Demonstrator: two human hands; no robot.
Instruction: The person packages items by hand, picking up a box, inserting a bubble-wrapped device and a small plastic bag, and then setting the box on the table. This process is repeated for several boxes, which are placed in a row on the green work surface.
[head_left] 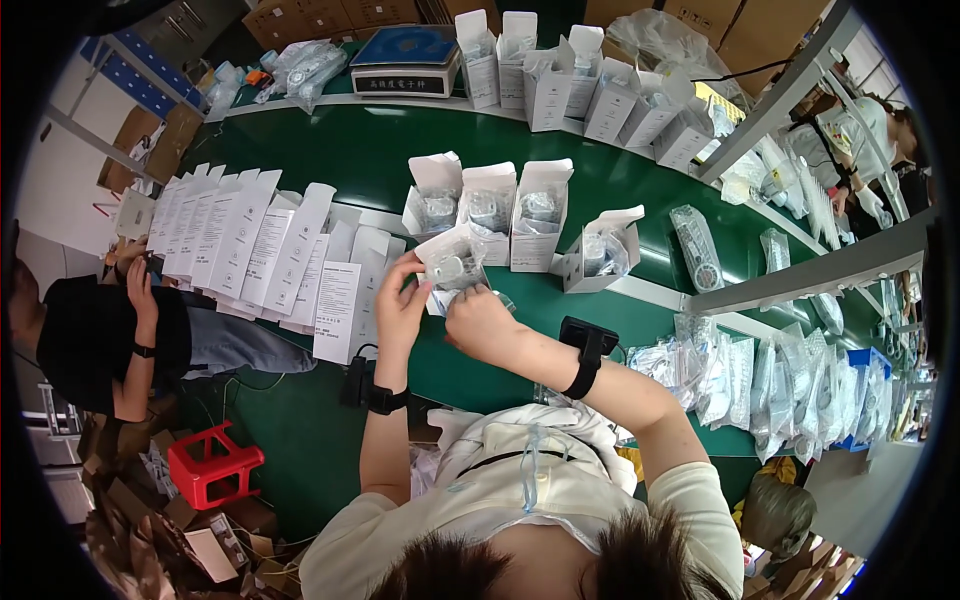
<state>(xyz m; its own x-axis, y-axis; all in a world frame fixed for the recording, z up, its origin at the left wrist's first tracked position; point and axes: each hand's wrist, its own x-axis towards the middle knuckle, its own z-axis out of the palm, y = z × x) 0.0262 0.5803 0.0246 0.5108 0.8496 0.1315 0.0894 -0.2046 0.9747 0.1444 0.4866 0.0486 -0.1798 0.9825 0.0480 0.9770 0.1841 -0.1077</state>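
Note:
My left hand (400, 300) grips the left side of an open white carton (435, 248), which leans toward me at the table's near edge. A pale device in clear plastic (450, 270) shows in its mouth. My right hand (480, 320) is closed at the carton's front, its fingers curled down at the plastic; what they pinch is hidden. Just behind stand three open white cartons (487, 215) with plastic-wrapped devices inside. Another filled open carton (603, 250) is to the right of my hands.
To the left, flattened or empty white cartons (245, 240) stand in a long row. Bagged parts (780, 385) line the right side, beyond a metal post (810, 275). More filled cartons (550, 85) stand on the far side. A co-worker (110, 320) is at the left, near a red stool (215, 465).

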